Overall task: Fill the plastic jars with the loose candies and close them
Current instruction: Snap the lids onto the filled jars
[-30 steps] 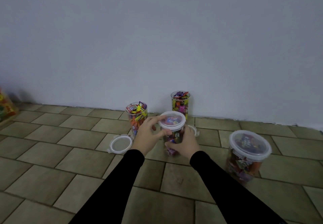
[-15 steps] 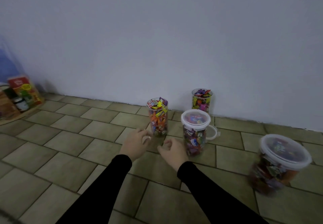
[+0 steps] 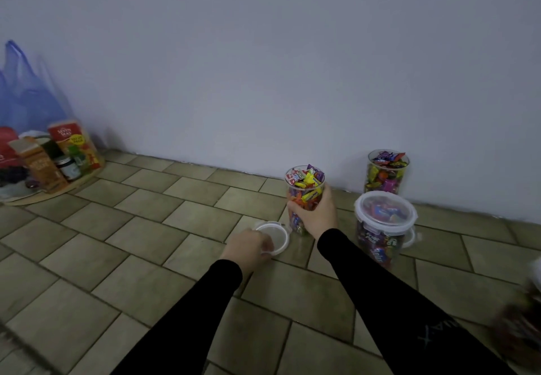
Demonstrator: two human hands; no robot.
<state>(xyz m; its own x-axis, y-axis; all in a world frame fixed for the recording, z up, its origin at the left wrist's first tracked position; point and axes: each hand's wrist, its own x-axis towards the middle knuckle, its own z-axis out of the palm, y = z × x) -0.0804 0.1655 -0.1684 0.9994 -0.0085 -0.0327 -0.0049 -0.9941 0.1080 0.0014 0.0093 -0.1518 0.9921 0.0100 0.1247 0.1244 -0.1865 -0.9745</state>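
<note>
Right hand (image 3: 317, 213) wraps the overfilled clear plastic candy jar (image 3: 304, 196); beside it, left hand (image 3: 248, 247) apparently pinches the round white lid (image 3: 273, 237), which heaped candies could stop sealing.

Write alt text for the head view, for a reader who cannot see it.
On a tiled floor, the right hand grips an open clear plastic jar of candies while the left hand holds a round white lid beside it. A lidded candy jar and another open one stand nearby.

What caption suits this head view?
Right hand grips an open candy jar while left hand holds its lid.
</note>
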